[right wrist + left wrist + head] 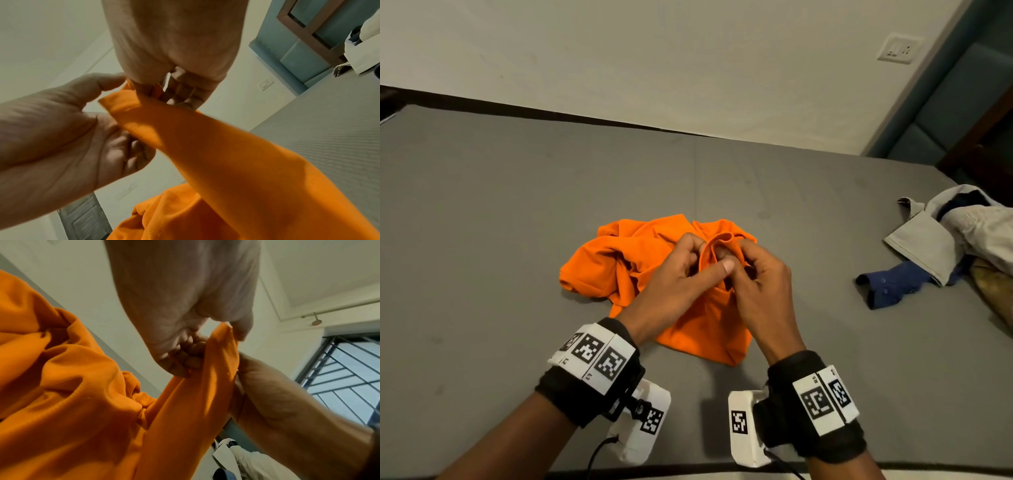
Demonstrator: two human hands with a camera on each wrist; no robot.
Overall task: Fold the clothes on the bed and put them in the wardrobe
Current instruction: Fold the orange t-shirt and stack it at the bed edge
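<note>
A crumpled orange shirt [619, 270] lies in the middle of the grey bed [482, 212]. Both hands meet over its right part and lift a hemmed edge of the cloth. My left hand [688, 263] pinches that edge between thumb and curled fingers. My right hand [750, 267] grips the same edge just to the right, fingers curled round it. In the left wrist view the orange shirt [82, 402] hangs from the left hand [197, 350]. In the right wrist view the right hand [164, 91] holds the raised orange shirt [226, 146]. The fingertips are partly hidden in the cloth.
A heap of other clothes [955, 240], beige on top with a dark blue sleeve [893, 284] sticking out, lies at the bed's right edge. A pale wall with a socket [899, 48] runs behind the bed. A padded teal panel [962, 96] stands at the far right.
</note>
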